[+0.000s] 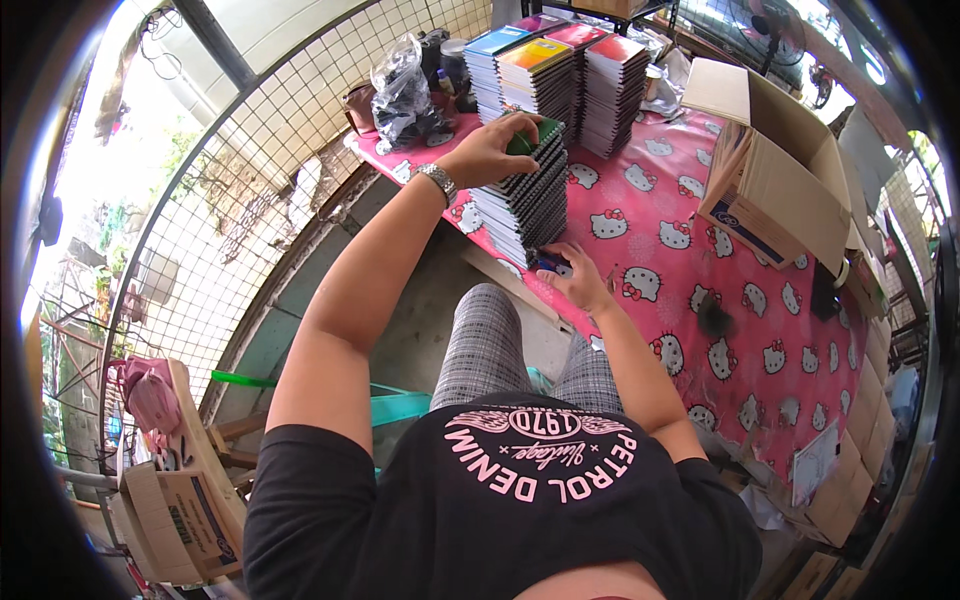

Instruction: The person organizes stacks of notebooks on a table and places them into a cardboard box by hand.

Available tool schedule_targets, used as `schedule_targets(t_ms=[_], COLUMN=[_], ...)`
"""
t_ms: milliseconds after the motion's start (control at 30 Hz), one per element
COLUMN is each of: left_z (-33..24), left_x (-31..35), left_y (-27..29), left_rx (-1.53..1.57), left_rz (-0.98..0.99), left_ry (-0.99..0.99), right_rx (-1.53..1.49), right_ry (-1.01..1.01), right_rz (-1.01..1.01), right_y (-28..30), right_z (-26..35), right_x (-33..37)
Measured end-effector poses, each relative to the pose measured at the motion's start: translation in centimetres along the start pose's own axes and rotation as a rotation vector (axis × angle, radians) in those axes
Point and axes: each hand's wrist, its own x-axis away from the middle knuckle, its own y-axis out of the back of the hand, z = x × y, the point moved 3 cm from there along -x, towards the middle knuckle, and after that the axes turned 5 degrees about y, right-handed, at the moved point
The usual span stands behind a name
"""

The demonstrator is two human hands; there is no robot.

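Note:
A tall stack of spiral notebooks [520,210], green cover on top and black coils facing right, stands at the table's near left edge. My left hand [497,150], a metal watch at its wrist, curls over the top notebook with fingers bent on its green cover. Down at the stack's foot, my right hand [577,280] is closed at the near corner. Its thumb and fingers pinch a small dark blue piece, which may be a notebook cover; I cannot make it out. Both hands touch the stack or its base.
Behind stand more stacks of notebooks [535,65] with blue, yellow and red covers. A black plastic bag [405,100] sits at their left. An open cardboard box [780,180] lies at the right on the pink cat-print tablecloth [640,230]. Wire mesh [215,220] runs along the left.

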Motion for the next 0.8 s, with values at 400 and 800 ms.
schedule_targets(t_ms=[400, 800], left_z=[-0.1, -0.1], left_x=[-0.2, 0.2], left_y=[0.0, 0.1], left_rx=[-0.043, -0.059], left_rz=[-0.048, -0.078], left_ry=[-0.034, -0.025], right_rx=[-0.106, 0.094], right_ry=[-0.180, -0.008], right_rz=[-0.016, -0.035], right_y=[-0.3, -0.5], right_z=[-1.2, 0.3], right_x=[1.5, 0.2])
